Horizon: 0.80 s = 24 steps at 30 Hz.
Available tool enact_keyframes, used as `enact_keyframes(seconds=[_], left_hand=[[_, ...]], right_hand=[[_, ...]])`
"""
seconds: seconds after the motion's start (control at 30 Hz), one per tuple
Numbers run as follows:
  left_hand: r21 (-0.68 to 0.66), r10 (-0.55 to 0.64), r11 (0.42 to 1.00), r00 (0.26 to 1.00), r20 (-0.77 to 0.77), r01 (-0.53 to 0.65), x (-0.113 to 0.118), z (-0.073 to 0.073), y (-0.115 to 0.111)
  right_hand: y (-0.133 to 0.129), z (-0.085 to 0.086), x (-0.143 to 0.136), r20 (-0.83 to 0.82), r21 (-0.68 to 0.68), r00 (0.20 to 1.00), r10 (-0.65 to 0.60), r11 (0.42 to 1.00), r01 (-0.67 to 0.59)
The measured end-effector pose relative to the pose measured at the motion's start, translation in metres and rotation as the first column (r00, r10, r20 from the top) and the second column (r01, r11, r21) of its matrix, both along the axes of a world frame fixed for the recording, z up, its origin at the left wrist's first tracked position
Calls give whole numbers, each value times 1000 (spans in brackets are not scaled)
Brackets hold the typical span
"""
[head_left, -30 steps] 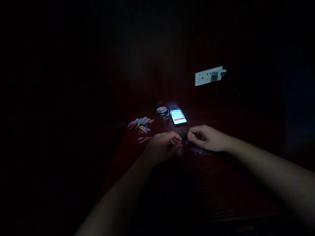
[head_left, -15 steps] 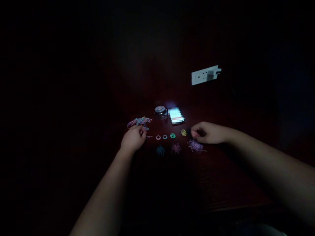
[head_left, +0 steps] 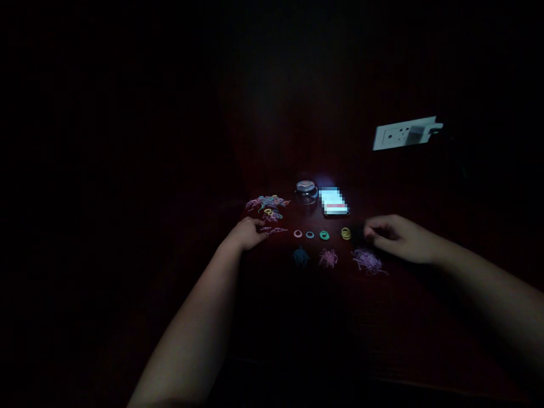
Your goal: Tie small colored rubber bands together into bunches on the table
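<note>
My left hand (head_left: 249,233) is at the left of the table, thumb and forefinger apart, beside a few loose pale purple rubber bands (head_left: 278,230). Just beyond it lies a mixed heap of coloured rubber bands (head_left: 268,202). My right hand (head_left: 402,239) is closed in a pinch above and right of a pile of purple rubber bands (head_left: 368,260); whatever its fingertips hold is too dark to see. Between the hands, a row has a pink band (head_left: 298,233), a blue band (head_left: 310,234), green bands (head_left: 324,235) and yellow bands (head_left: 345,233).
Nearer me are a dark blue band pile (head_left: 301,256) and a pink band pile (head_left: 328,258). Behind the row stand a round lidded jar (head_left: 306,194) and a lit phone (head_left: 334,201). A wall socket (head_left: 403,134) holds a plug. Much of the surroundings is dark.
The view has turned left, so everything sits farther right. My left hand's fingers have parted, and more purple bands show beside them. My right hand stays pinched near the purple pile.
</note>
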<state>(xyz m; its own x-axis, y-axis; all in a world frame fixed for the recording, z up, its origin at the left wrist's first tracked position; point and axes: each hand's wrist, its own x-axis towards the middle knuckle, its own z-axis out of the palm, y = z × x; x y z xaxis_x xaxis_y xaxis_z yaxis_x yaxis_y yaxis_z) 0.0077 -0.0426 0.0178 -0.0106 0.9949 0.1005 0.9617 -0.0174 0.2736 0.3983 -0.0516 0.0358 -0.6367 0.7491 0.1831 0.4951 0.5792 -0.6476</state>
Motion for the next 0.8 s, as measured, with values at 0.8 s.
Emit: enact_keyframes(seconds=[0.8], left_hand=[[211, -96, 977, 946, 311, 29, 19, -4, 5]], right_hand=[[-12, 8, -3, -276, 152, 916, -291, 928, 341]])
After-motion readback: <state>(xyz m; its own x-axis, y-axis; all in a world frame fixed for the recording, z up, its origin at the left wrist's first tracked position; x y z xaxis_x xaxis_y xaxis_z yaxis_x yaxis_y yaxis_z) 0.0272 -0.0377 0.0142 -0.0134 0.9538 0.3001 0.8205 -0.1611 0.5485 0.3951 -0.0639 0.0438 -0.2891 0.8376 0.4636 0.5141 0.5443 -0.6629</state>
